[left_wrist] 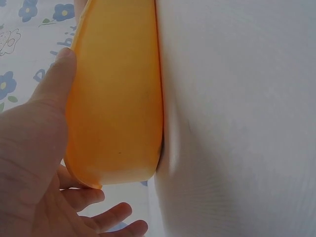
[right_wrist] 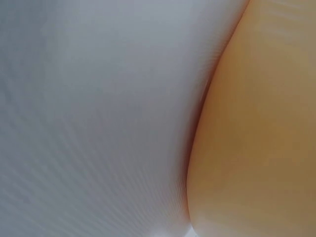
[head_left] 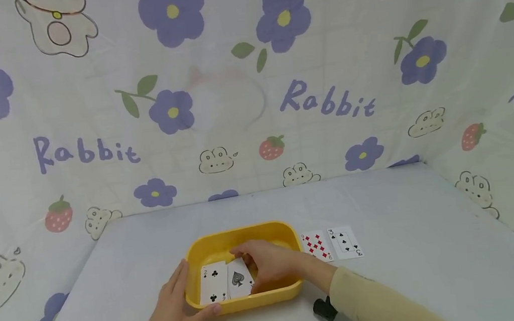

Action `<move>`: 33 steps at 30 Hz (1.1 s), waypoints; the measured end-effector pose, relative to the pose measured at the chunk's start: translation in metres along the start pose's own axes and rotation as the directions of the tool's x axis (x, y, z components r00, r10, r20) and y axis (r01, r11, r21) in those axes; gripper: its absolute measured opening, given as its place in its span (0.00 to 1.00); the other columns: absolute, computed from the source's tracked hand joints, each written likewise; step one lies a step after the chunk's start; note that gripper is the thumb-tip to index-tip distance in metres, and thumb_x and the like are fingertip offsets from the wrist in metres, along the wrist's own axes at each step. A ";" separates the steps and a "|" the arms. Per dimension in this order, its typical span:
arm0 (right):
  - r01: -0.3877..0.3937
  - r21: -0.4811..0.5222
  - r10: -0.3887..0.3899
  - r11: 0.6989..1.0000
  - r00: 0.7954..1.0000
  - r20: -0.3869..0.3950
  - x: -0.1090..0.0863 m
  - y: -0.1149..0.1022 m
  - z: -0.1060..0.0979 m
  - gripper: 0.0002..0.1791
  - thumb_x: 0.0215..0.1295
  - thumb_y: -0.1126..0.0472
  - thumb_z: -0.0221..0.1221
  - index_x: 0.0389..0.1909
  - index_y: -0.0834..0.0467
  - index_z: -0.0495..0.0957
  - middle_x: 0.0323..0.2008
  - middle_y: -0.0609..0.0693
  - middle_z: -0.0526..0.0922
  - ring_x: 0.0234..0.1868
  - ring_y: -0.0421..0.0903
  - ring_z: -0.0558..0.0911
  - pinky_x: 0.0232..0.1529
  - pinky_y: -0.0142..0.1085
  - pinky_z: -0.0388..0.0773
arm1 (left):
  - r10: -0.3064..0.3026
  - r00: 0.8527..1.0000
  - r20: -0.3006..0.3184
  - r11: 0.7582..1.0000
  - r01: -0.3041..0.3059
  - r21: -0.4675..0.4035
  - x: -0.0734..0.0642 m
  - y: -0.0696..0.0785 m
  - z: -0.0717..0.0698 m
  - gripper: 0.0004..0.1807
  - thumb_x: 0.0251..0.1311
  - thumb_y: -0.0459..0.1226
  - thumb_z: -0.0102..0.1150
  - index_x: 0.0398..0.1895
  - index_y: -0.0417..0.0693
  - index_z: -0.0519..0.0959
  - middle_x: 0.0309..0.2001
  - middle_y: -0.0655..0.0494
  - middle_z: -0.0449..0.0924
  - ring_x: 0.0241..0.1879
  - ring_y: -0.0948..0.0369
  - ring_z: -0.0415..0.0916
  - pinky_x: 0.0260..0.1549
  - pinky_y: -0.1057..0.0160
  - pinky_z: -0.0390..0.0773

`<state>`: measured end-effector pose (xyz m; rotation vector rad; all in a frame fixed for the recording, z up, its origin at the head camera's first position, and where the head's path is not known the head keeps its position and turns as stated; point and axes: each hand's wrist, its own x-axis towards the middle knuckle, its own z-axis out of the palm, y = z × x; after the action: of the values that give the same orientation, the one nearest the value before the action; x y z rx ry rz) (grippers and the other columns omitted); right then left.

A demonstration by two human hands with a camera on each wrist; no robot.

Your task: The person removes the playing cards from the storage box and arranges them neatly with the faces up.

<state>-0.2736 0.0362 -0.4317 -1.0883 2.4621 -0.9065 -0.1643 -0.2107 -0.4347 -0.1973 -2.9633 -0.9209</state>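
Note:
In the head view, a yellow tray (head_left: 245, 303) stands on the white table. My left hand (head_left: 170, 301) rests against its left front corner, thumb along the front wall and fingers along the left side. The left wrist view shows this hand (left_wrist: 37, 143) with loosely spread fingers at the tray wall (left_wrist: 116, 94). Inside the tray lies a two of clubs (head_left: 213, 283). Beside it my right hand (head_left: 269, 264) holds the ace of spades (head_left: 239, 279) by opposite edges, its right side partly hidden. The right wrist view shows tray wall (right_wrist: 261, 133), not the hand.
Right of the tray, a nine of diamonds (head_left: 316, 246) and a three of clubs (head_left: 345, 242) lie face up on the table (head_left: 409, 249). A small black object (head_left: 325, 309) is beneath my right sleeve. A patterned cloth (head_left: 234, 107) hangs behind the table.

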 end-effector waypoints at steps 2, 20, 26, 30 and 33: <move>-0.001 -0.005 0.001 1.000 1.000 -0.002 0.000 0.000 -0.001 0.47 0.42 0.53 0.80 0.66 0.55 0.71 0.50 0.40 0.76 0.49 0.38 0.73 0.57 0.30 0.71 | -0.016 1.000 0.010 1.000 0.015 0.015 0.003 0.001 -0.001 0.70 0.42 0.73 0.62 0.79 0.42 0.43 0.77 0.43 0.43 0.72 0.41 0.47 0.66 0.40 0.56; 0.030 -0.088 -0.026 0.996 0.999 0.045 0.001 0.001 -0.004 0.46 0.44 0.51 0.79 0.67 0.56 0.72 0.53 0.44 0.71 0.45 0.38 0.71 0.49 0.26 0.73 | -0.031 0.999 0.015 0.999 0.031 0.028 0.002 0.004 -0.002 0.70 0.43 0.74 0.60 0.79 0.41 0.43 0.77 0.41 0.44 0.71 0.40 0.49 0.65 0.39 0.58; 0.023 -0.103 -0.019 0.994 0.999 0.043 -0.002 0.001 -0.008 0.48 0.43 0.49 0.79 0.67 0.56 0.72 0.53 0.44 0.70 0.46 0.38 0.71 0.51 0.27 0.72 | -0.048 0.999 0.019 0.999 0.048 0.008 0.003 0.003 0.000 0.70 0.42 0.73 0.62 0.79 0.42 0.43 0.77 0.42 0.44 0.72 0.41 0.48 0.65 0.39 0.57; 0.027 -0.120 -0.023 0.992 0.999 0.029 -0.005 -0.003 -0.012 0.50 0.43 0.51 0.80 0.68 0.60 0.70 0.52 0.46 0.70 0.45 0.40 0.71 0.48 0.27 0.73 | -0.016 1.000 0.004 1.000 0.015 0.007 0.001 0.001 -0.001 0.69 0.43 0.72 0.63 0.79 0.41 0.44 0.77 0.42 0.44 0.72 0.41 0.48 0.66 0.40 0.57; 0.016 -0.116 -0.014 0.993 1.000 0.015 -0.009 -0.008 -0.019 0.50 0.43 0.54 0.79 0.69 0.62 0.68 0.54 0.47 0.70 0.47 0.41 0.72 0.49 0.27 0.73 | 0.001 1.000 -0.008 1.000 -0.001 0.016 0.000 0.001 -0.002 0.69 0.43 0.72 0.62 0.79 0.41 0.45 0.77 0.41 0.44 0.72 0.41 0.49 0.66 0.40 0.57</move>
<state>-0.2725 0.0467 -0.4124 -1.1480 2.5253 -0.7655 -0.1642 -0.2107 -0.4326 -0.1948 -2.9619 -0.8960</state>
